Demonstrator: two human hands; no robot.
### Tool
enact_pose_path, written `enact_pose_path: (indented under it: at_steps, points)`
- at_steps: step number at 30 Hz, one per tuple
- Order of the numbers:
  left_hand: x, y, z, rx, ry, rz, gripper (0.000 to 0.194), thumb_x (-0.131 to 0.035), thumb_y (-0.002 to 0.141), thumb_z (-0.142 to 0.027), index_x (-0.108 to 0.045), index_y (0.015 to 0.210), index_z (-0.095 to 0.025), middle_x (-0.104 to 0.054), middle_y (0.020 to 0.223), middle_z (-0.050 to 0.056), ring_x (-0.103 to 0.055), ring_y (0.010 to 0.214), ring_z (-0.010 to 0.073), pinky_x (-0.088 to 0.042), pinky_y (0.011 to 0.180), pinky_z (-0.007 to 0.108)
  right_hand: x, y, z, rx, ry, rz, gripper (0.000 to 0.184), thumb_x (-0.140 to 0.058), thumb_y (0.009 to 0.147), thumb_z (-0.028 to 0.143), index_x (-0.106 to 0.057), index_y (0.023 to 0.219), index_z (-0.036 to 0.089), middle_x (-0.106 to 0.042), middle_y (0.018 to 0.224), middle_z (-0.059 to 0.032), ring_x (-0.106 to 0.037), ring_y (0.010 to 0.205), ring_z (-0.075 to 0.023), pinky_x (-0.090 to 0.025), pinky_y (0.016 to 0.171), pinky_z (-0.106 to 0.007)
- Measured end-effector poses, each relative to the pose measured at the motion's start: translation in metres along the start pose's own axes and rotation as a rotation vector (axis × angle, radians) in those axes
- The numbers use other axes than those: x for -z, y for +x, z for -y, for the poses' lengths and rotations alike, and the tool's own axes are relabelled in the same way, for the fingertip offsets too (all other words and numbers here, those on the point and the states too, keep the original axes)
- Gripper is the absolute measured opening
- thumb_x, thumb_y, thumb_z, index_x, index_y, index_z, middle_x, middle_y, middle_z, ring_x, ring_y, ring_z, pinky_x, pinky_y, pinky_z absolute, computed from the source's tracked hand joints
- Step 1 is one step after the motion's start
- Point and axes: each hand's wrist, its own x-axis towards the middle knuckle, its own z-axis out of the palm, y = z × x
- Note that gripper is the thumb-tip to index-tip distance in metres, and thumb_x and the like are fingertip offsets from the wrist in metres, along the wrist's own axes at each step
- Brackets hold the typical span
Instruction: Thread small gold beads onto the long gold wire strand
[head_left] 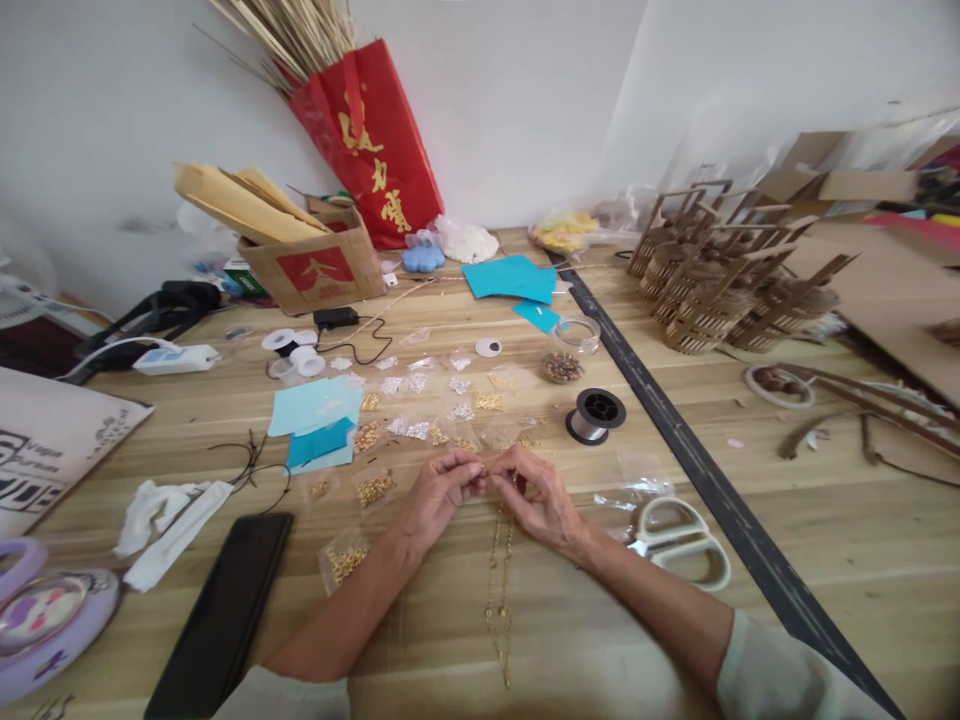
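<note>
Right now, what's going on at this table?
Someone's left hand and right hand are close together, both pinching; what is between them is too small to tell. A gold-coloured chain trails from the right hand. Small bags of gold-coloured pieces lie nearby, with a spool and scissors to the right.

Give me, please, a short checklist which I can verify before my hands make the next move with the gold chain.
1. Hands close together: ok; the left hand and right hand meet or nearly meet.
2. What they pinch: cannot tell; too small and partly hidden.
3. Gold chain apart from the scissors: ok; the right forearm comes between them.
4. Scissors fully in sight: not ok; the blades are mostly hidden.
5. Black spool upright: ok; it stands beyond the right hand.
</note>
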Motion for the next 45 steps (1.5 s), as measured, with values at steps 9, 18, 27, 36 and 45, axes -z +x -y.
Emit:
enact_pose_path:
  at_steps: [9, 18, 27, 36, 45]
  points:
    - [0.0019, 0.0020, 0.0013, 0.043, 0.015, 0.028, 0.019, -0.083, 0.053, -0.019, -0.071, 0.066, -0.013, -0.066, 0.058, 0.000, -0.058, 0.055, 0.0083, -0.047, 0.058, 0.020, -0.0003, -0.0013, -0.0016, 0.005, -0.010, 0.000, 0.010, -0.050, 0.089, 0.019, -0.058, 0.083, 0.018, -0.057, 0.071, -0.0015, -0.051, 0.062, -0.0117, -0.041, 0.055, -0.024]
    - [0.0006, 0.0014, -0.0008, 0.046, 0.011, 0.012, 0.021, -0.084, 0.052, -0.019, -0.071, 0.066, -0.011, -0.066, 0.057, 0.002, -0.058, 0.054, 0.0088, -0.046, 0.057, 0.021, 0.0005, -0.0008, -0.0009, 0.011, 0.000, 0.007, 0.010, -0.050, 0.089, 0.020, -0.059, 0.085, 0.019, -0.059, 0.073, -0.0019, -0.052, 0.062, -0.0120, -0.040, 0.054, -0.024]
    - [0.0021, 0.0021, -0.0009, 0.035, 0.015, 0.021, 0.019, -0.083, 0.053, -0.018, -0.070, 0.066, -0.011, -0.066, 0.058, 0.001, -0.058, 0.055, 0.0094, -0.046, 0.058, 0.022, 0.0004, -0.0002, 0.0005, 0.002, 0.006, 0.008, 0.011, -0.049, 0.089, 0.022, -0.059, 0.083, 0.018, -0.058, 0.071, -0.0015, -0.050, 0.059, -0.0112, -0.039, 0.053, -0.023]
    - [0.0028, 0.0014, -0.0005, 0.022, 0.027, 0.029, 0.017, -0.081, 0.056, -0.017, -0.070, 0.068, -0.011, -0.066, 0.060, 0.002, -0.058, 0.057, 0.0095, -0.046, 0.060, 0.023, -0.0002, 0.0000, 0.0001, -0.010, -0.011, 0.012, 0.011, -0.049, 0.088, 0.021, -0.058, 0.082, 0.019, -0.057, 0.070, -0.0016, -0.049, 0.059, -0.0119, -0.039, 0.052, -0.024]
    - [0.0034, 0.0007, -0.0003, 0.005, 0.044, 0.033, 0.017, -0.081, 0.057, -0.018, -0.071, 0.069, -0.012, -0.067, 0.061, 0.002, -0.059, 0.057, 0.0100, -0.045, 0.061, 0.023, -0.0003, 0.0003, 0.0014, -0.027, 0.001, 0.008, 0.009, -0.051, 0.087, 0.019, -0.057, 0.080, 0.018, -0.053, 0.067, 0.0008, -0.047, 0.057, -0.0105, -0.037, 0.052, -0.023]
